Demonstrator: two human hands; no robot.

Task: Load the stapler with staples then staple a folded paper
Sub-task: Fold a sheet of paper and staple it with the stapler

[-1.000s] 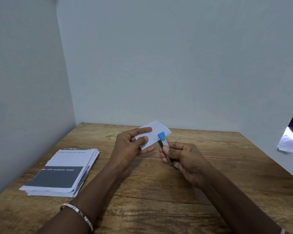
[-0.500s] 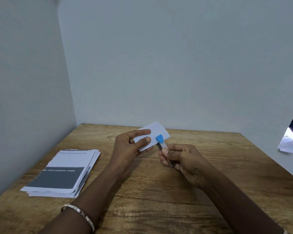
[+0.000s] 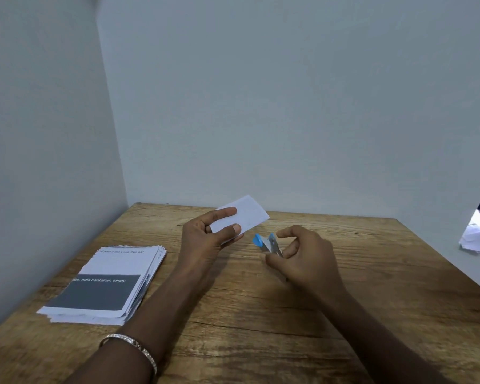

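Observation:
My left hand (image 3: 205, 239) pinches a small folded white paper (image 3: 245, 214) between thumb and fingers, holding it above the wooden table (image 3: 261, 314). To its right, my right hand (image 3: 305, 259) grips a small stapler (image 3: 266, 243) with blue tips and metal arms. The stapler's jaws are spread apart and point up and to the left. A narrow gap separates the stapler from the paper's lower edge. The stapler's rear end is hidden in my palm.
A stack of printed white sheets (image 3: 106, 284) with a grey band lies on the table's left side. Grey walls (image 3: 261, 106) close the back and left. Crumpled white paper (image 3: 477, 239) shows past the right wall's opening.
The stapler was clamped on the paper's edge; now it has come off and moved right and down with its jaws apart. My left hand has lifted the paper slightly up and left.

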